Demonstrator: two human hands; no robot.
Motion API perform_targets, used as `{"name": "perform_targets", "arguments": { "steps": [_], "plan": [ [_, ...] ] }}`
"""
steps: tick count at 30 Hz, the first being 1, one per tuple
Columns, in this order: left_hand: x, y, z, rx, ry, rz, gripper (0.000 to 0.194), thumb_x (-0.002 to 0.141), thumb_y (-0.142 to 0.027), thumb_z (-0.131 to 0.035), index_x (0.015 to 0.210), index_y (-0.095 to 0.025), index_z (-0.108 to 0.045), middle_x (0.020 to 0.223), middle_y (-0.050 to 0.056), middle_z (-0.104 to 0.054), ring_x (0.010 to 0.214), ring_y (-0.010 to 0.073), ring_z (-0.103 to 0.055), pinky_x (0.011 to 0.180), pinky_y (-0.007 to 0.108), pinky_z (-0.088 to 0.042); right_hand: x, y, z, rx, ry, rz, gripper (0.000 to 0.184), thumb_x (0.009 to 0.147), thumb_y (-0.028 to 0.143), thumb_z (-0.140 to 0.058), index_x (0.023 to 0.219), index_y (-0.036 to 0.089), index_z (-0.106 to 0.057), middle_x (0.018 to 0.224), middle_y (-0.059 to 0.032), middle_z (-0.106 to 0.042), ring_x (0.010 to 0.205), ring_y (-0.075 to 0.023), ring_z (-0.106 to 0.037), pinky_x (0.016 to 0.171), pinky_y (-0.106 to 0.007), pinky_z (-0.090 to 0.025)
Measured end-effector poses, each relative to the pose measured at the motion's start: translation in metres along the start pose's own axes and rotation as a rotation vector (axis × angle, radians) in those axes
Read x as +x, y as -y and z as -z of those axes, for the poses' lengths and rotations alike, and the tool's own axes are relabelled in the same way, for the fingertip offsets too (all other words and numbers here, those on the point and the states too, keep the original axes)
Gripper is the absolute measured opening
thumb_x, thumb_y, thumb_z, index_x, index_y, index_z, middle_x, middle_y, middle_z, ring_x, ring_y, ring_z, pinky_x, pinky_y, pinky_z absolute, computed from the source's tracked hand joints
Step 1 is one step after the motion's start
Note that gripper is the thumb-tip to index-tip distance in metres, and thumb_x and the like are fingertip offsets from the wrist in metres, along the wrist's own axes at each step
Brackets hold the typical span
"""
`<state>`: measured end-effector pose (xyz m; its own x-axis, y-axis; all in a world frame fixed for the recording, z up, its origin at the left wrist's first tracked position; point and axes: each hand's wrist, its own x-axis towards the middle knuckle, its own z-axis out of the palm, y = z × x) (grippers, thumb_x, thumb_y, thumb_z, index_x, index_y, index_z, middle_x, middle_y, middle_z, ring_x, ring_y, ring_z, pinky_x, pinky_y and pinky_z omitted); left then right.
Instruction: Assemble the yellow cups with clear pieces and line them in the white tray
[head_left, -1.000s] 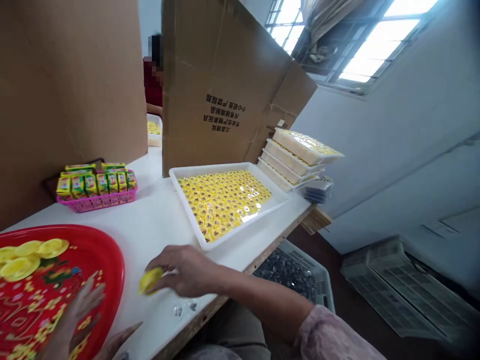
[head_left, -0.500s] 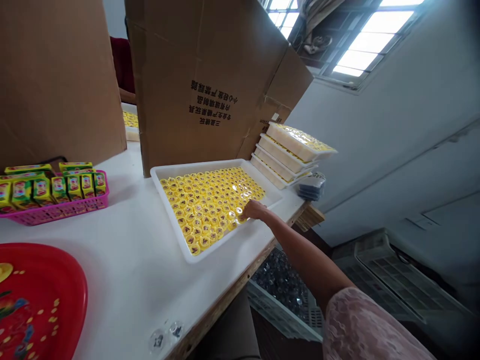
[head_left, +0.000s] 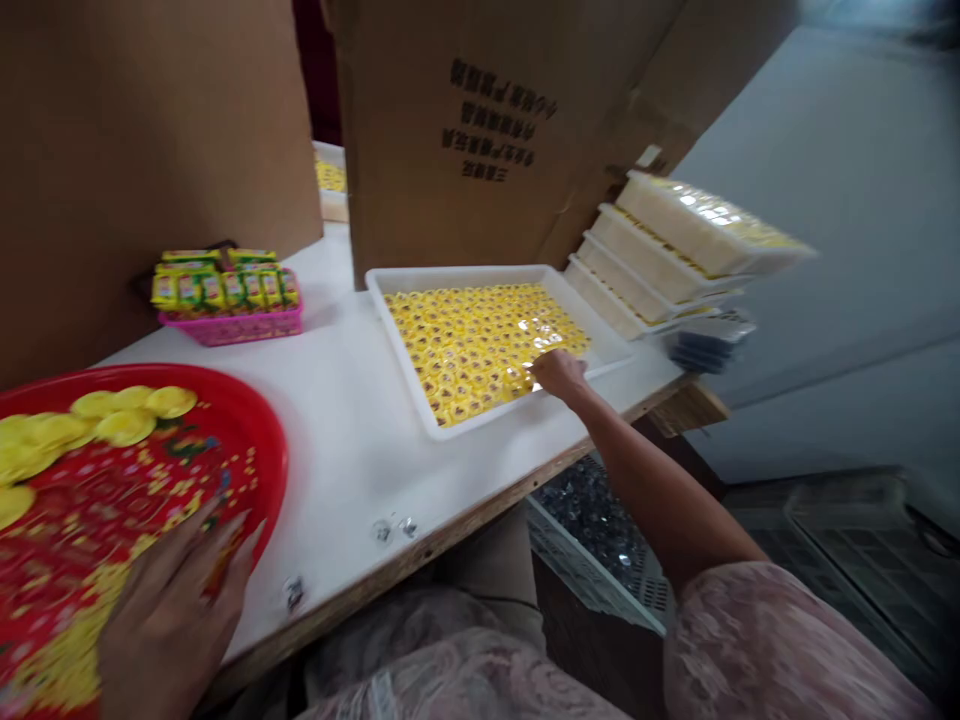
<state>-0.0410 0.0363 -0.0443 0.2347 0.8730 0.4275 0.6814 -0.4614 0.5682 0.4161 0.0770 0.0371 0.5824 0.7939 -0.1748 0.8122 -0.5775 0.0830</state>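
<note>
My right hand [head_left: 561,374] reaches to the front side of a white tray [head_left: 409,372], its fingers closed at the last of the small yellow cups [head_left: 480,335] packed in rows inside. What the fingertips hold, if anything, is hidden. My left hand [head_left: 176,610] is over the near right part of a red tray [head_left: 274,430], fingers stretched out and apart. Yellow discs [head_left: 126,427] lie at the back of the red tray. Small yellow bits [head_left: 82,620] are heaped near my left hand and scattered over the patterned bottom.
Several filled white trays [head_left: 675,245] are stacked at the back right. Cardboard sheets [head_left: 480,200] stand behind the table. A pink basket [head_left: 247,327] holds yellow-green packets. Small clear pieces [head_left: 382,530] lie near the table edge [head_left: 457,530]. Below is a crate [head_left: 592,525] of clear pieces.
The view has swung left and down, bringing more of the red tray and my left hand into sight. My right hand stays at the front side of the white tray.
</note>
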Motion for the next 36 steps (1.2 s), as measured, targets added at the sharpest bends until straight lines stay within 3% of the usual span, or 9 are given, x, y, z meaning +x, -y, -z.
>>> {"name": "perform_targets", "arguments": {
  "steps": [2, 4, 7, 9, 14, 19, 22, 27, 36],
  "plan": [
    [-0.005, 0.005, 0.008, 0.098, 0.008, -0.075, 0.012, 0.077, -0.028, -0.055, 0.079, -0.029, -0.068, 0.095, 0.005, -0.071, 0.104, 0.0315, -0.060, 0.092, 0.051, -0.046, -0.027, 0.018, -0.005, 0.051, -0.097, 0.108, 0.031, 0.092, 0.024, -0.038, 0.099, 0.013, -0.066, 0.100, -0.0151, -0.065, 0.100, -0.0266, -0.056, 0.082, -0.039, -0.036],
    [-0.005, 0.007, 0.006, 0.120, 0.002, -0.073, 0.019, 0.080, -0.026, -0.055, 0.095, -0.022, -0.067, 0.102, 0.011, -0.069, 0.103, 0.0291, -0.060, 0.095, 0.048, -0.044, -0.067, 0.041, -0.013, 0.203, -0.182, 0.426, 0.028, 0.092, 0.020, -0.039, 0.094, 0.016, -0.067, 0.093, -0.0107, -0.067, 0.093, -0.0218, -0.058, 0.081, -0.035, -0.038],
    [-0.004, 0.003, 0.001, 0.102, -0.023, -0.032, 0.025, 0.082, -0.025, -0.055, 0.105, -0.019, -0.064, 0.104, 0.011, -0.068, 0.104, 0.0259, -0.059, 0.097, 0.044, -0.042, -0.133, 0.076, -0.035, 0.351, -0.039, 1.000, 0.019, 0.087, 0.015, -0.047, 0.086, 0.017, -0.066, 0.085, -0.0067, -0.067, 0.085, -0.0177, -0.058, 0.076, -0.028, -0.043],
    [-0.005, -0.002, 0.003, 0.085, -0.048, 0.014, 0.024, 0.082, -0.027, -0.055, 0.103, -0.020, -0.065, 0.101, 0.010, -0.069, 0.102, 0.0249, -0.060, 0.096, 0.042, -0.043, -0.165, 0.091, -0.055, 0.334, 0.028, 1.136, 0.015, 0.084, 0.013, -0.051, 0.088, 0.016, -0.066, 0.088, -0.0081, -0.066, 0.087, -0.0195, -0.059, 0.077, -0.030, -0.045],
    [0.000, 0.004, 0.036, 0.104, -0.066, 0.223, 0.029, 0.085, -0.035, -0.051, 0.106, -0.019, -0.063, 0.101, 0.009, -0.068, 0.093, 0.0220, -0.062, 0.086, 0.035, -0.047, -0.180, 0.107, -0.094, 0.359, 0.132, 0.914, 0.022, 0.086, 0.017, -0.044, 0.093, 0.017, -0.065, 0.096, -0.0101, -0.063, 0.086, -0.0206, -0.062, 0.075, -0.031, -0.048],
    [0.021, 0.067, 0.105, 0.426, -0.294, 0.554, 0.041, 0.082, -0.047, -0.050, 0.105, -0.015, -0.059, 0.092, 0.011, -0.062, 0.078, 0.0232, -0.060, 0.072, 0.035, -0.047, -0.167, 0.112, -0.100, 0.385, 0.180, 0.768, 0.019, 0.082, 0.024, -0.048, 0.090, 0.022, -0.065, 0.091, -0.0077, -0.064, 0.082, -0.0222, -0.063, 0.072, -0.032, -0.049],
    [0.030, 0.108, 0.129, 0.606, -0.106, 0.630, 0.041, 0.080, -0.049, -0.050, 0.100, -0.015, -0.061, 0.089, 0.012, -0.059, 0.083, 0.0272, -0.058, 0.073, 0.038, -0.046, -0.166, 0.107, -0.099, 0.429, 0.117, 0.744, 0.021, 0.078, 0.028, -0.054, 0.095, 0.023, -0.065, 0.096, -0.0077, -0.064, 0.085, -0.0225, -0.063, 0.076, -0.032, -0.049],
    [0.032, 0.135, 0.126, 0.686, 0.088, 0.443, 0.030, 0.077, -0.039, -0.055, 0.093, -0.015, -0.063, 0.094, 0.013, -0.057, 0.096, 0.0306, -0.052, 0.084, 0.040, -0.043, -0.165, 0.103, -0.105, 0.385, 0.164, 0.785, 0.019, 0.080, 0.027, -0.050, 0.089, 0.023, -0.066, 0.093, -0.0045, -0.064, 0.074, -0.0189, -0.065, 0.066, -0.029, -0.050],
    [0.012, 0.112, 0.108, 0.556, 0.185, 0.303, 0.021, 0.077, -0.032, -0.057, 0.090, -0.015, -0.057, 0.092, 0.011, -0.059, 0.093, 0.0276, -0.054, 0.083, 0.038, -0.043, -0.164, 0.103, -0.111, 0.323, 0.029, 0.876, 0.026, 0.084, 0.027, -0.048, 0.100, 0.020, -0.068, 0.099, -0.0059, -0.066, 0.082, -0.0198, -0.067, 0.069, -0.028, -0.054]
  ]
}}
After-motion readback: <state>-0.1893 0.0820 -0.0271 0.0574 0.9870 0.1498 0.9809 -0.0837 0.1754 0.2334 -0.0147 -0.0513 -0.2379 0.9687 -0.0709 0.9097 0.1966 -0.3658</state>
